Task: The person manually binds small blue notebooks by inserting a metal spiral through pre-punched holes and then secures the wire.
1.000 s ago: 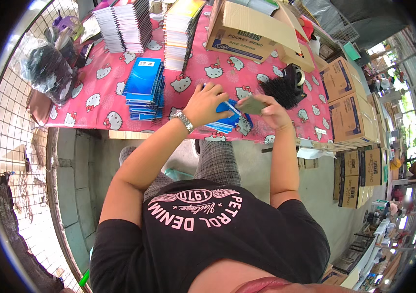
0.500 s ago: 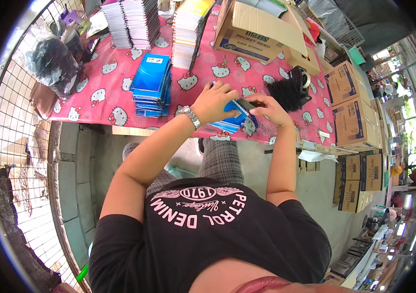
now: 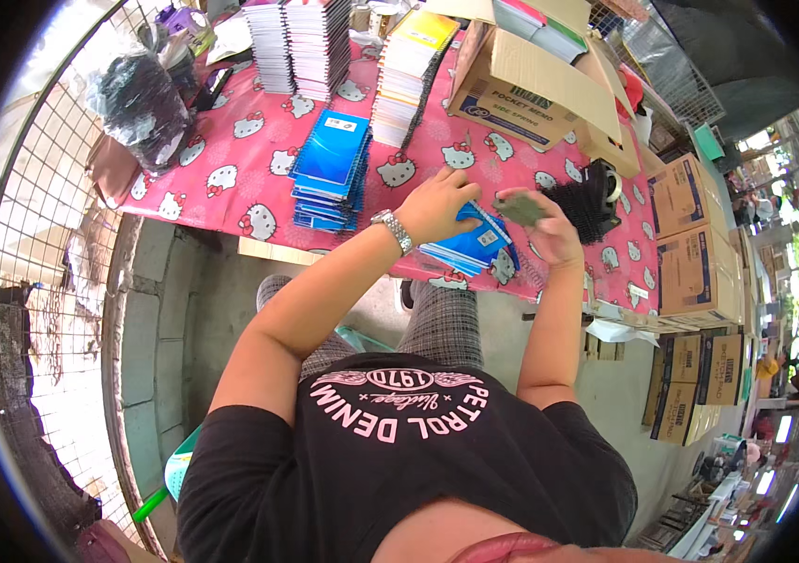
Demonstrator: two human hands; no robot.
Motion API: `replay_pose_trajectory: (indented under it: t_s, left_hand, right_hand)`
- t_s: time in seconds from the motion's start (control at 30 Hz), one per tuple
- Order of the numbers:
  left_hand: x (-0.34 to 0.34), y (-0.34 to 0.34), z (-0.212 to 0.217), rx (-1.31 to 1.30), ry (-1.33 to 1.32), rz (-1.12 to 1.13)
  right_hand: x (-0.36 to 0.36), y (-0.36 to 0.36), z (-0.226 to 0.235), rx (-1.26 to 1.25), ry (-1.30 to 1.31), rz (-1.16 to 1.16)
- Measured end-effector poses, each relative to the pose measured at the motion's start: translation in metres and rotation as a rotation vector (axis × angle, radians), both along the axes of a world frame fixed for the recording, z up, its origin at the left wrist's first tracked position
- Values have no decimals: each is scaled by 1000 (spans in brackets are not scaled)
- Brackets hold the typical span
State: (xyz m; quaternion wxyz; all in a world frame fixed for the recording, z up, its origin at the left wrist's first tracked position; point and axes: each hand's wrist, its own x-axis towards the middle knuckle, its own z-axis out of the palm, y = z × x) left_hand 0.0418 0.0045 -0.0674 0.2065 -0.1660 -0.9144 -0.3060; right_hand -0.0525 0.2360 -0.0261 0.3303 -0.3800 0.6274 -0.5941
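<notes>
A small pile of blue notebooks point(image 3: 463, 251) lies slanted at the near edge of the table. My left hand point(image 3: 437, 206), with a metal watch at the wrist, grips the pile, thumb on the top cover and fingers bent along its far side. My right hand point(image 3: 554, 235) is raised just right of the notebooks. Between its fingers is a small flat grey-green piece point(image 3: 523, 208) whose kind I cannot make out. To the left stands a taller stack of blue spiral notebooks point(image 3: 332, 155).
Tall stacks of spiral notebooks point(image 3: 317, 47) and a yellow-topped stack point(image 3: 409, 75) stand at the back. An open carton point(image 3: 512, 98) is behind my right hand; a black bristly heap point(image 3: 580, 208) lies beside it. Cartons point(image 3: 690, 267) are piled at the right. A black plastic-wrapped bundle point(image 3: 142, 108) sits at left.
My right hand has lifted away from the notebooks' bound edge toward the right, with the grey-green piece in it. My left hand stays on the pile. The whole view has shifted slightly.
</notes>
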Motion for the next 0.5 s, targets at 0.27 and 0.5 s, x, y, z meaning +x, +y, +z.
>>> replay_pose_trajectory:
  t_s: [0.27, 0.5]
  left_hand:
    - [-2, -12, -3, 26, -92, -5]
    - [-6, -13, -1, 232, -178, -79]
  right_hand:
    - [7, -15, 0, -189, -299, 21]
    - [-3, -22, -7, -18, -187, 36]
